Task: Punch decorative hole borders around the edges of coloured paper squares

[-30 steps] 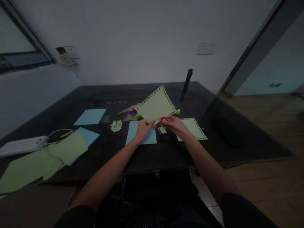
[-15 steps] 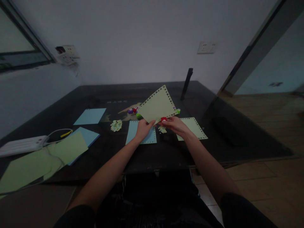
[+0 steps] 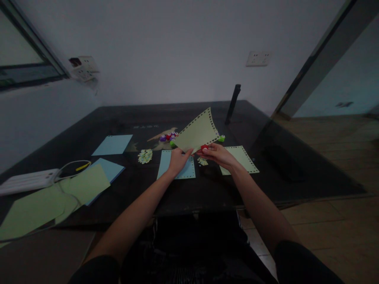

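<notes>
A pale yellow-green sheet of paper [image 3: 197, 132], punched with small holes along its edges, is held up tilted above the table. My left hand [image 3: 178, 161] pinches its lower corner between thumb and fingers. In my right hand [image 3: 220, 154] is a small red craft punch [image 3: 204, 148], placed at the sheet's lower right edge near that corner. Beneath my hands lies a blue sheet [image 3: 187, 172] with a row of holes round its border. A small heap of paper cutouts [image 3: 202, 161] is partly under the right hand.
Several coloured punches [image 3: 169, 137] stand behind the sheet, with a green punch [image 3: 222, 138] to the right. A punched yellow sheet [image 3: 242, 159], a cutout pile [image 3: 145, 156], a blue sheet [image 3: 112, 145], loose yellow paper [image 3: 85, 187], a power strip [image 3: 28, 181] and a black upright stick [image 3: 233, 104] surround them.
The held sheet has bent and shifted slightly to the right, its top corner now farther right. Both hands keep almost the same place, and the red punch stays at the edge.
</notes>
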The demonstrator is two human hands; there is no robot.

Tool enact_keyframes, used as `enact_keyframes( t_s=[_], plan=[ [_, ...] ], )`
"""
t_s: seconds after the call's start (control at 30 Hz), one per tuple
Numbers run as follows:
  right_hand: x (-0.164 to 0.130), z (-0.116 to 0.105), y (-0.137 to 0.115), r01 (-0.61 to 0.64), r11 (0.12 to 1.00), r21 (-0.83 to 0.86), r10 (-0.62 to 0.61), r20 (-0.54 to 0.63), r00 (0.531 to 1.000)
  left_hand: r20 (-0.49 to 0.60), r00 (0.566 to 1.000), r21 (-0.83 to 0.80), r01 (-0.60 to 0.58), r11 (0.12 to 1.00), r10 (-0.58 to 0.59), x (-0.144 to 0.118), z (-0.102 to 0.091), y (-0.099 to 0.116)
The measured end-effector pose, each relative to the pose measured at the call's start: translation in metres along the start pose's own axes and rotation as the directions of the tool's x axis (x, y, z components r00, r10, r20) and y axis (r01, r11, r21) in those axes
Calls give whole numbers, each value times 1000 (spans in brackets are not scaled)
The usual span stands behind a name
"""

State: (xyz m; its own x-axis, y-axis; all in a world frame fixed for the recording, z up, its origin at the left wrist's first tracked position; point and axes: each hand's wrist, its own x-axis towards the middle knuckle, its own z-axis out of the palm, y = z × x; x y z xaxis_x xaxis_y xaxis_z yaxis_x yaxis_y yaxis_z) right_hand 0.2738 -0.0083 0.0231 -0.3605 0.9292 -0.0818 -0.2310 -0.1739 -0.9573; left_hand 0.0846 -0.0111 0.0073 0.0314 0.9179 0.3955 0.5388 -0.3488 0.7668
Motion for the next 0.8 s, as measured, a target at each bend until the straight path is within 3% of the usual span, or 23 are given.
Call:
enact_keyframes(
  t_s=[0.27, 0.4, 0.8],
  plan=[
    [-2, 0, -3, 22, 1000, -16, -21, 19, 1000, -19, 997, -88, 74, 993, -76, 3, 0, -4],
    [2, -4, -2, 58, 998, -16, -59, -43, 997, -45, 993, -170, 96, 981, -106, 5, 1, -7],
    [6, -7, -4, 129, 989, 69, -112, -203, 973, 6, 989, -333, 141, 932, -147, 5, -1, 1]
  ],
)
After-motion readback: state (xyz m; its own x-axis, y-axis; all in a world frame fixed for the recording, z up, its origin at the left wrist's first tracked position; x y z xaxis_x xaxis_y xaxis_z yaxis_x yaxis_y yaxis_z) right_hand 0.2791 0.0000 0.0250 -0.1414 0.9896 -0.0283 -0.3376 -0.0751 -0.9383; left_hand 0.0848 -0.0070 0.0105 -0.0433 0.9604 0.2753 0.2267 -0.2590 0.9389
